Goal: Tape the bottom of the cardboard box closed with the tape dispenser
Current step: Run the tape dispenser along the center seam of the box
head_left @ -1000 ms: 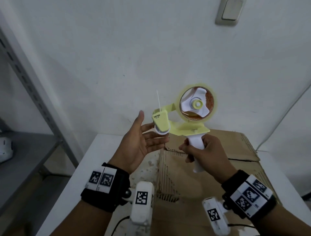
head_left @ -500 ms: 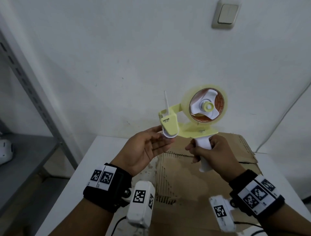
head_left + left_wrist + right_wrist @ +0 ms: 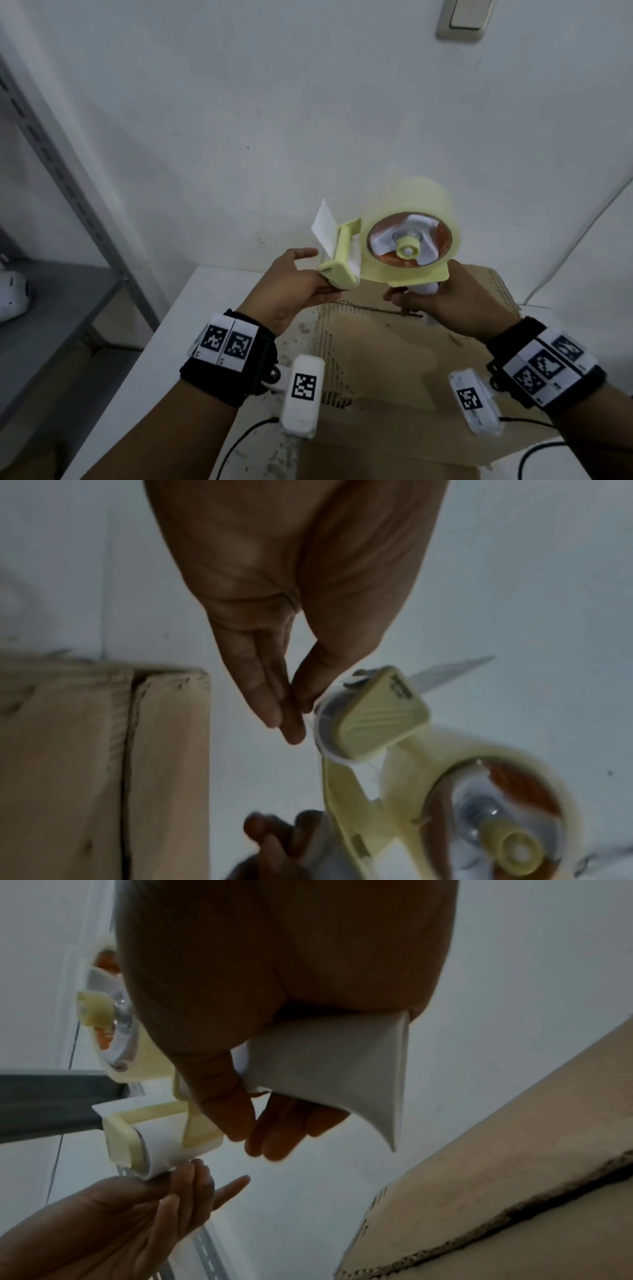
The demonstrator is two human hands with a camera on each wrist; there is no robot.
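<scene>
Cardboard box (image 3: 394, 359) lies on white table (image 3: 137, 370), at approx. 6 o'clock in head view, below both hands. Brown corrugated board, worn: outer paper layer stripped along L edge and rear, fluting exposed. Two flaps meet at a dark seam running across upper face; seam also visible in L wrist view (image 3: 128, 750) and R wrist view (image 3: 514, 1213). No tape visible on seam.

Tape dispenser (image 3: 387, 260) is held in the air above box's far edge, approx. centre of head view. Frame pale yellow plastic w/ white grip. Roll of pale translucent tape (image 3: 411, 219) sits on white 3-lobed hub w/ yellow centre cap; core interior orange-brown. Front end, at 9 o'clock from roll, carries white roller and a yellow guard; a white flat tab (image 3: 323, 226) stands up from it toward 11 o'clock.

Right hand (image 3: 448, 301): fingers curled round white grip, thumb wrapped over; grip base protrudes past palm in R wrist view (image 3: 342, 1074).

Left hand (image 3: 291, 291): palm up, under dispenser's front end. Fingers nearly straight, close together; fingertips (image 3: 287, 723) touch roller area. Thumb sits close to fingers. Cannot tell if tape end is pinched between them.

Grey metal shelf upright (image 3: 68, 192) at 9 o'clock; wall switch (image 3: 466, 19) at 1 o'clock.
</scene>
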